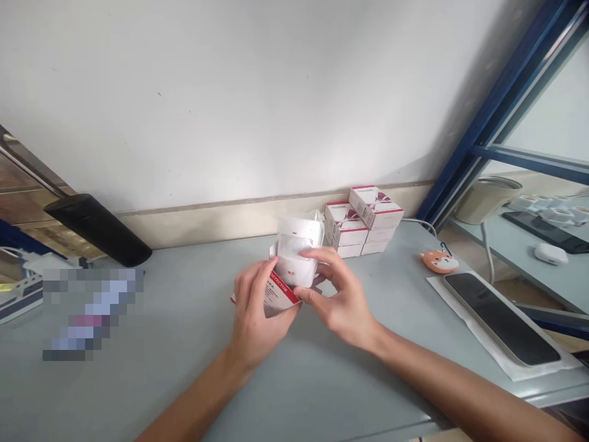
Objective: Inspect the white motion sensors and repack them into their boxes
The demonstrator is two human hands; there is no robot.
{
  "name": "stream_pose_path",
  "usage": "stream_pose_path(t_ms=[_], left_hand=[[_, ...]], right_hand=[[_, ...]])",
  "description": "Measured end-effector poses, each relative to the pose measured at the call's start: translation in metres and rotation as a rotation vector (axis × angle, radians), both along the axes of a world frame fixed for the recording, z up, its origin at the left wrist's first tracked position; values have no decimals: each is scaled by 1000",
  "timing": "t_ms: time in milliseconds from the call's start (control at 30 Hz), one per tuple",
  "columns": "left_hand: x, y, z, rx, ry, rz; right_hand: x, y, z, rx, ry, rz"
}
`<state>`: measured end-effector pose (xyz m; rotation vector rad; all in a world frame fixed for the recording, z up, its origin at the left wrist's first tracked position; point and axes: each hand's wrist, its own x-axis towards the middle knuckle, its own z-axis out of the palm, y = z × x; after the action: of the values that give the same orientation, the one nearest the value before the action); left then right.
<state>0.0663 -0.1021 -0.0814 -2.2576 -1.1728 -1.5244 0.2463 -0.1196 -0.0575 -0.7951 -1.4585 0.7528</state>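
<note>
In the middle of the head view my left hand [257, 307] is closed around a small red-and-white cardboard box [278, 293] with the word "DETECTOR" on its side. A white plastic detector [297, 245] in a clear bag stands partly out of the top of this box. My right hand [338, 291] grips the detector from the right, its index finger on the front and its thumb low, near the box edge. The detector's lower end is hidden by the box and my fingers.
Several stacked red-and-white boxes [361, 221] stand against the wall. To the right lie an orange dog-faced case [439, 261] and a phone [501, 319] on a white sheet. A black padded arm [99, 227] and a blurred-out item [92, 316] are at left.
</note>
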Motion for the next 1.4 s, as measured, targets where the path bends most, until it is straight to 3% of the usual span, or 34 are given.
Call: stream_pose_path(t_ms=[167, 467, 633, 833, 1133, 1267, 1400], left_hand=[[5, -4, -7, -106, -213, -68], [17, -17, -7, -339, -498, -148], [20, -19, -9, -352, -486, -133], [21, -18, -5, -253, -363, -85], [11, -4, -7, -435, -537, -95], [13, -3, -5, -444, -562, -102], [12, -2, -4, -342, -446, -114]], right_hand=[[5, 0, 3, 20, -120, -16], [12, -1, 10, -13, -203, 125], [11, -3, 9, -27, -209, 92], [5, -2, 3, 77, -116, -15], [13, 5, 1, 288, -639, 12], [13, 6, -3, 250, -577, -87], [11, 5, -4, 242, -562, -145]])
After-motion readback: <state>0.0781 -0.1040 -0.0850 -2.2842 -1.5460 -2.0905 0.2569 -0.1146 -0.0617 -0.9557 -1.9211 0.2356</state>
